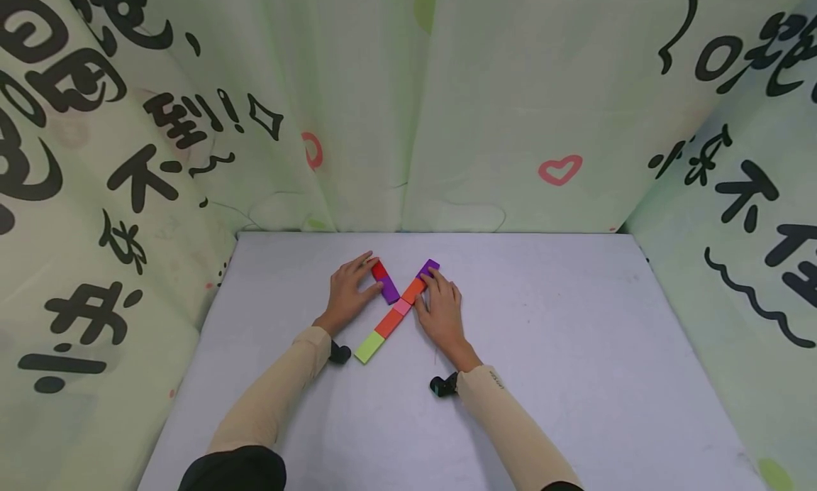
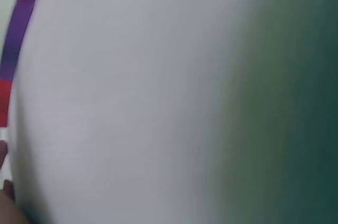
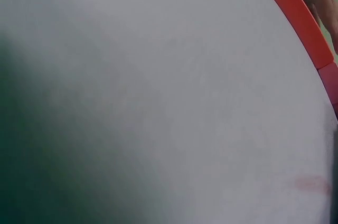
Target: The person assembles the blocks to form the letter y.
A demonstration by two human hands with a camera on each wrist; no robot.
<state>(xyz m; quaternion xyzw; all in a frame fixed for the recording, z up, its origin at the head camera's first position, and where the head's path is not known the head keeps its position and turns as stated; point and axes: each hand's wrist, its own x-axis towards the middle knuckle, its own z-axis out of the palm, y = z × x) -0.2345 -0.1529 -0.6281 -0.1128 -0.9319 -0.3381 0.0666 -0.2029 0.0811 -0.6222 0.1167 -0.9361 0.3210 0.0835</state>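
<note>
A slanting row of blocks lies on the white table, running from a lime green block [image 1: 369, 347] through a red-orange block [image 1: 388, 323], a pink block [image 1: 402, 306] and an orange block [image 1: 413, 290] to a purple block [image 1: 428, 267] at the far end. Branching to the upper left are a second purple block [image 1: 390, 291] and a red block [image 1: 379, 271], end to end. My left hand [image 1: 347, 292] touches this branch, fingertips by the red block and thumb beside the purple one. With its fingertips, my right hand [image 1: 443, 313] touches the far end of the row, thumb beside the orange block.
The white table [image 1: 562, 321] extends around the blocks. Patterned curtains [image 1: 498, 108] with black lettering stand behind and on both sides. Black wrist devices [image 1: 443, 385] sit under both wrists, close to the tabletop.
</note>
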